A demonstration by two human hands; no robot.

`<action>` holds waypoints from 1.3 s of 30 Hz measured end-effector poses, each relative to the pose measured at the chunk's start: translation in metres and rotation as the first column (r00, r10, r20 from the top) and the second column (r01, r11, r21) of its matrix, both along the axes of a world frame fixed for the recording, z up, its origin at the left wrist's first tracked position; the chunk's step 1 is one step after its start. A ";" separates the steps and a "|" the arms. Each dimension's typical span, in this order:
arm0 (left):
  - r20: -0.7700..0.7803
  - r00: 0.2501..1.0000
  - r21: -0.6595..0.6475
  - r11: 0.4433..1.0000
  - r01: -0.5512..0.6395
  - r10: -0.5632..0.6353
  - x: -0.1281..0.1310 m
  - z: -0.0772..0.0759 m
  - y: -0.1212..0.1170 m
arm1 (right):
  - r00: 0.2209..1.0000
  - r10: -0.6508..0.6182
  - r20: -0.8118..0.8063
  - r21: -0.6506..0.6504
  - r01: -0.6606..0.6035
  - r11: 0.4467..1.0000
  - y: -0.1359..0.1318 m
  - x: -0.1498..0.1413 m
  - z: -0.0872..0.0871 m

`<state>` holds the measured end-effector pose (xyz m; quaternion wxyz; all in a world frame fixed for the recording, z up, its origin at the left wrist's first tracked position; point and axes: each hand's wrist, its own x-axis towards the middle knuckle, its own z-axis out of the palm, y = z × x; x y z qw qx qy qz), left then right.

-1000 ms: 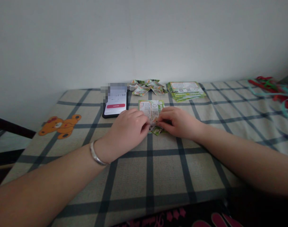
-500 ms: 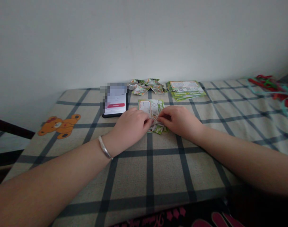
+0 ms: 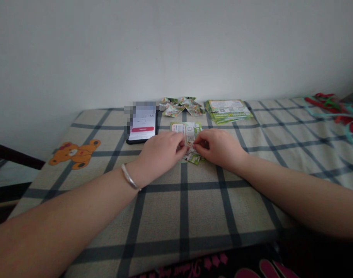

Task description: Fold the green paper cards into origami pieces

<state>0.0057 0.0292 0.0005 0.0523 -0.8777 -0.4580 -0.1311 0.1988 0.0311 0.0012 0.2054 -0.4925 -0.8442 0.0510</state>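
Note:
A green and white printed paper sheet (image 3: 190, 129) lies on the checked cloth in front of me, its near part creased or folded up. My left hand (image 3: 164, 148) is closed at the sheet's left side, thumb and fingers pinching the paper. From the right, my right hand (image 3: 218, 148) pinches the same paper, its fingertips close to those of the left. The fingers cover part of the fold, so its exact shape is hidden. Behind the sheet sit several folded paper pieces (image 3: 182, 107) of matching print. A stack of similar printed sheets (image 3: 228, 110) lies to their right.
A lit phone (image 3: 142, 133) lies left of the paper, beyond my left hand. On the left of the tablecloth (image 3: 161, 220) is a flat orange bear figure (image 3: 74, 153). Red, green and pale blue strips (image 3: 335, 110) are bunched at the far right. A wall (image 3: 176, 50) rises behind the table.
The view has shifted slightly. My left fingers have curled in a little more at the paper, while the right hand stays nearly in place. The other things keep their places.

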 end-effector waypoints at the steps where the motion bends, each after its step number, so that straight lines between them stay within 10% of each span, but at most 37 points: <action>1: 0.029 0.999 0.017 0.999 0.033 -0.034 -0.001 0.000 0.001 | 1.000 0.007 -0.025 -0.015 -0.007 1.000 0.001 0.001 -0.001; 11: 0.029 0.907 0.040 0.907 0.419 -0.420 -0.013 -0.001 0.006 | 0.987 0.097 -0.126 -0.071 -0.106 0.992 0.009 0.013 -0.006; 23: 0.078 0.919 -0.038 0.920 0.389 -0.385 -0.013 0.001 0.006 | 0.902 0.424 0.078 0.128 -0.431 0.893 0.006 0.022 -0.003; 39: -0.005 0.914 0.017 0.913 0.407 -0.407 -0.014 0.000 0.006 | 0.879 0.429 0.208 0.134 -0.460 0.878 0.010 0.023 -0.003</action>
